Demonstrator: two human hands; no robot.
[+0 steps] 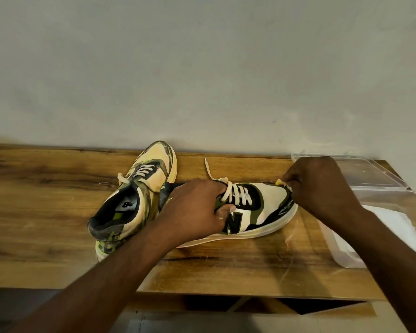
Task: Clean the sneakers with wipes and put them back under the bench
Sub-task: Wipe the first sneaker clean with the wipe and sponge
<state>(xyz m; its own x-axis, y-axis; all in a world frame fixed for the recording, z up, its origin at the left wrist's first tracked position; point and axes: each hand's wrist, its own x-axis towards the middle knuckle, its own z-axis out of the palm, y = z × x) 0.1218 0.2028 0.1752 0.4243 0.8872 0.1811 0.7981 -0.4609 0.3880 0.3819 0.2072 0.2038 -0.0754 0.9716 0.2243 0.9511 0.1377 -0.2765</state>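
- While both sneakers sit on the wooden bench top [58, 236] against the wall [202, 68], we see the right-hand sneaker [267, 207] lying with its toe pointing right.
- Our left hand [197, 210] grips that sneaker at its tongue and laces, fingers curled into the opening and thumb on the side near the dark "N".
- Our right hand [320, 186] is closed at the toe, pinching what looks like a small wipe [283, 183], mostly hidden.
- The other sneaker [135, 195] rests just beside it on the left, toe toward the wall, visibly dirtier.
- A clear plastic container [346, 248] with white sheets stands at the bench's right end, with its clear lid [375, 174] behind.
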